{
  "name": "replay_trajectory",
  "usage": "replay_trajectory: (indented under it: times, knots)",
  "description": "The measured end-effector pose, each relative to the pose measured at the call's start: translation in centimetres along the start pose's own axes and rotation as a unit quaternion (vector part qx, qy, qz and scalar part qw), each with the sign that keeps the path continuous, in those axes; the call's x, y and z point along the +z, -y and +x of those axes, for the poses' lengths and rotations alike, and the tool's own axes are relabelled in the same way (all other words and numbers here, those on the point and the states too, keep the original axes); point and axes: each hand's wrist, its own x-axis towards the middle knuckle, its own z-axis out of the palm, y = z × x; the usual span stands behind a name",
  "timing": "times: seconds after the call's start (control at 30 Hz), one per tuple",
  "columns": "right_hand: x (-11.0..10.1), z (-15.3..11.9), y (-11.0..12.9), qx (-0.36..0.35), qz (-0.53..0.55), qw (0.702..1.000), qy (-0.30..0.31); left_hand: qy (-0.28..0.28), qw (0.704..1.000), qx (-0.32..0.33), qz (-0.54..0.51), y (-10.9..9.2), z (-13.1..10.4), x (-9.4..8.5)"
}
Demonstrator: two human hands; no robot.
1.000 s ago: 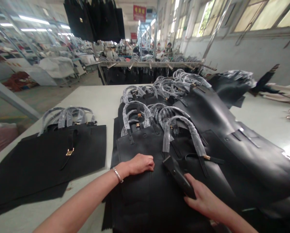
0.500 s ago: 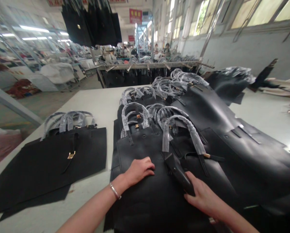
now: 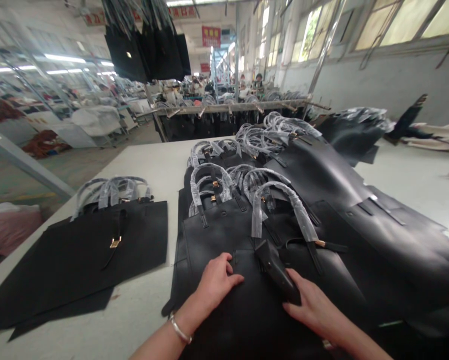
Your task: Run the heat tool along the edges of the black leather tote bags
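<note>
My right hand (image 3: 309, 305) is wrapped round a black hand-held tool (image 3: 279, 272) with a wide, clipper-like head. The tool's head rests on or just over a smooth black bag panel (image 3: 212, 235); I cannot tell whether it touches. My left hand (image 3: 218, 280) lies on the same panel, left of the tool, with its thumb apart and its fingers bent near a panel edge. Just beyond stand handles wrapped in clear plastic (image 3: 284, 200), attached to black bag pieces with small gold fittings.
At left on the pale table (image 3: 149, 165) lie overlapping black bag panels (image 3: 85, 250) with a gold clasp. More black bag pieces (image 3: 322, 165) are heaped at right. A rack (image 3: 232, 107) stands behind the table, and black bags (image 3: 149, 55) hang above.
My left hand has shifted slightly down the panel, and its thumb has spread from the fingers. The right hand still holds the tool in nearly the same place. The view has tilted up slightly.
</note>
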Motion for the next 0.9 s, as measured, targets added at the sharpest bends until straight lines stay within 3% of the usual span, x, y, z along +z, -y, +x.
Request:
replay_trajectory:
  times: [0.1,0.27,0.43,0.6,0.73,0.9]
  knots:
    - [-0.3,-0.2,0.3,-0.020,0.033,0.999,0.002,0.010,0.998,-0.009,0.056,-0.9,-1.5,1.0]
    - [-1.3,-1.2,0.7,-0.046,0.053,0.996,0.060,-0.106,0.990,-0.004,0.088,-1.1,-1.9,2.0]
    - [-2.1,-0.9,2.6,-0.011,0.089,0.981,0.172,-0.062,0.995,-0.014,-0.078,0.4,-1.6,2.6]
    - [-2.2,2.3,5.6,0.028,0.122,0.957,0.263,-0.086,0.982,-0.022,-0.167,1.3,-2.4,3.2]
    - [-1.7,5.0,7.3,0.059,0.138,0.947,0.284,-0.096,0.976,-0.016,-0.195,1.0,-2.8,3.3]
    - [-2.4,5.1,7.3,0.073,0.124,0.945,0.295,-0.109,0.974,-0.023,-0.199,0.9,-2.9,3.3]
